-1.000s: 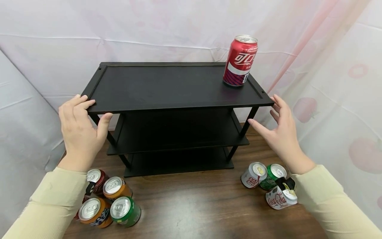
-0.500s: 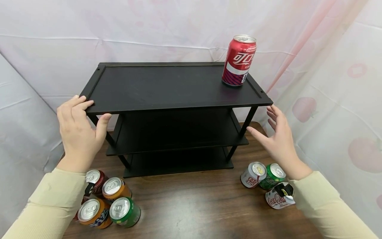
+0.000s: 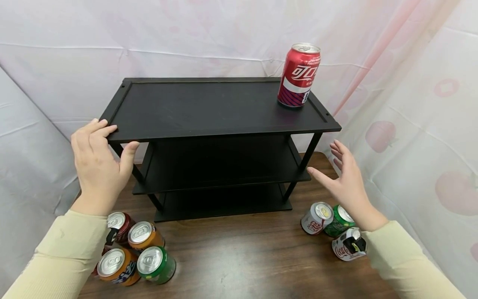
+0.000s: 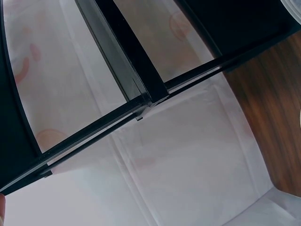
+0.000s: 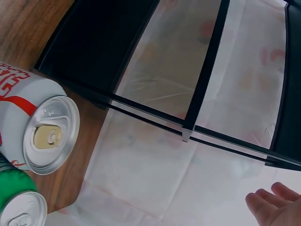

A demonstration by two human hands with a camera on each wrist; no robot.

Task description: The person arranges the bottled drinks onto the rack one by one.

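A black three-tier shelf rack (image 3: pixel 201 108) stands on the wooden table. My left hand (image 3: pixel 98 166) rests at the front left corner of its top tier, fingers on the board and thumb in front of the edge. To the right of the rack my right hand (image 3: pixel 345 182) hangs apart from it, fingers extended and nothing held. A red cola can (image 3: pixel 298 79) stands upright at the right end of the top tier. Below the right hand are a silver-white can (image 3: pixel 313 222), a green can (image 3: pixel 337 224) and a white Coca-Cola can (image 3: pixel 341 249).
Several cans stand at the front left, among them a dark red can (image 3: pixel 125 230), an orange can (image 3: pixel 151 238) and a green can (image 3: pixel 164 268). The left sleeve (image 3: pixel 71 245) partly covers this group. A pale patterned curtain (image 3: pixel 209 37) surrounds the table (image 3: pixel 231 253).
My right hand has come away from the top tier's right front corner and moved downward. The left hand stays on its corner; the cans and rack keep their places.
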